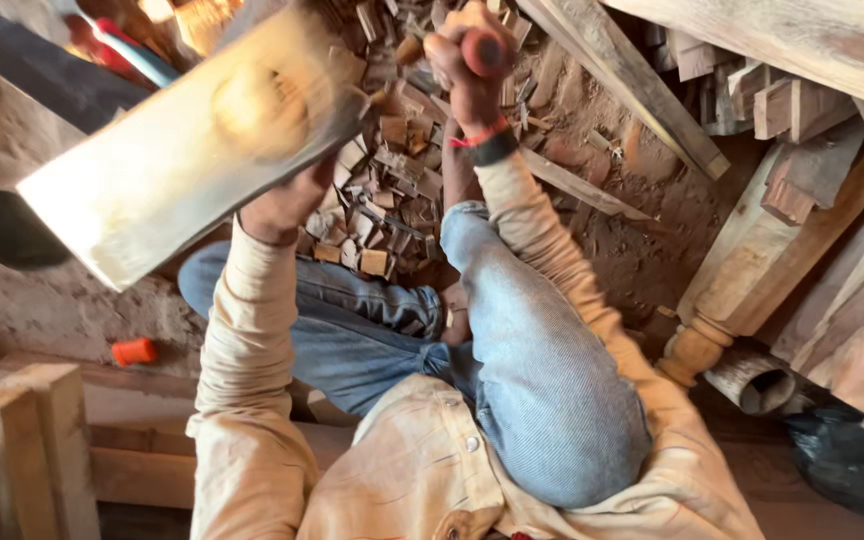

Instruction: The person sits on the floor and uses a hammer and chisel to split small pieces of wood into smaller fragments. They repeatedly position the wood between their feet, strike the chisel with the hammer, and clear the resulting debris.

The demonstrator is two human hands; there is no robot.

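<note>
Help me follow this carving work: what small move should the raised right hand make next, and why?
Probably bring the right hand down toward the pale wooden plank. It grips a red-handled tool raised beside the plank, which the left hand props up from below over a pile of wood chips.

The dirt floor [642, 250] carried a heap of small wood offcuts [382, 190] (reddish, mostly blocky), long planks [632, 80] and a turned leg [742, 290].
</note>
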